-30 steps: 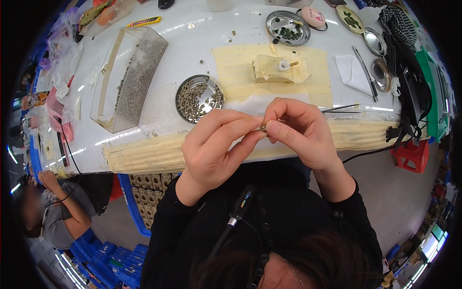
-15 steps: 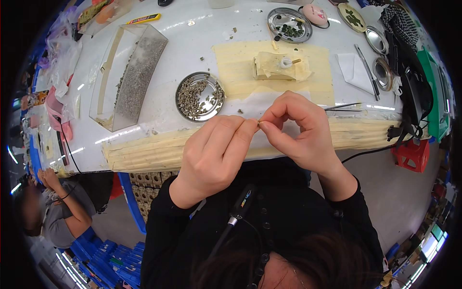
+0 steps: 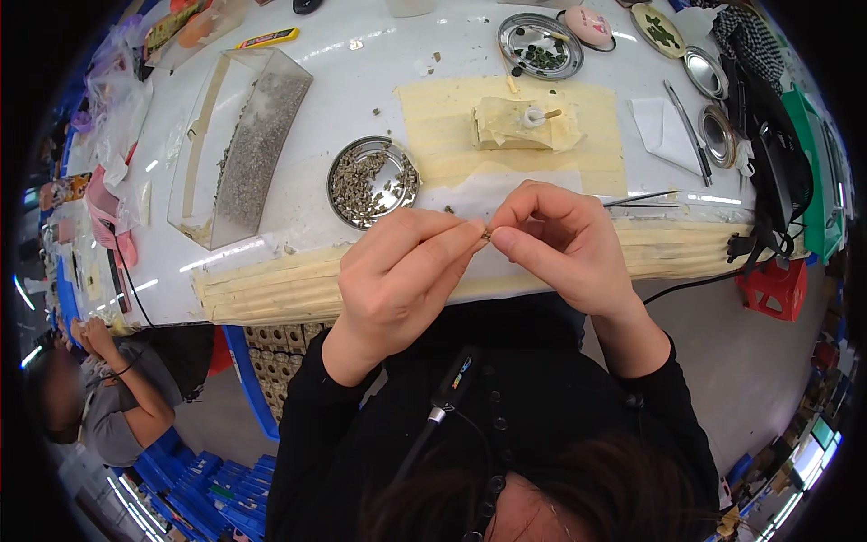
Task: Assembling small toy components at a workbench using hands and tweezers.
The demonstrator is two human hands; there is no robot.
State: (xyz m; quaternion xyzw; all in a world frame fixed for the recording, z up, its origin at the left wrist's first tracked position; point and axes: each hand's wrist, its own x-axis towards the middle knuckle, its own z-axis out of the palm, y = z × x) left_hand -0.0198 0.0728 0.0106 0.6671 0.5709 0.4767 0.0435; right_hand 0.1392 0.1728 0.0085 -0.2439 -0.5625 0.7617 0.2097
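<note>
Tiny metal piece [image 3: 487, 236], one, held over the near edge of the white worktable [image 3: 348, 90]; right hand [image 3: 567, 248] pinching it between thumb and forefinger; left hand [image 3: 388, 275], fingertips pressed together at its other side; round steel dish [image 3: 390, 172] of small metal bits [image 3: 352, 188], just beyond the left hand; clear bin [image 3: 200, 167] of grey pieces [image 3: 266, 135], farther left

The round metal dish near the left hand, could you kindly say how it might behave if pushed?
The dish would probably slide easily, since the tabletop looks smooth and glossy. Being wide and shallow, it seems unlikely to tip. Its loose small parts may shift about.
</note>
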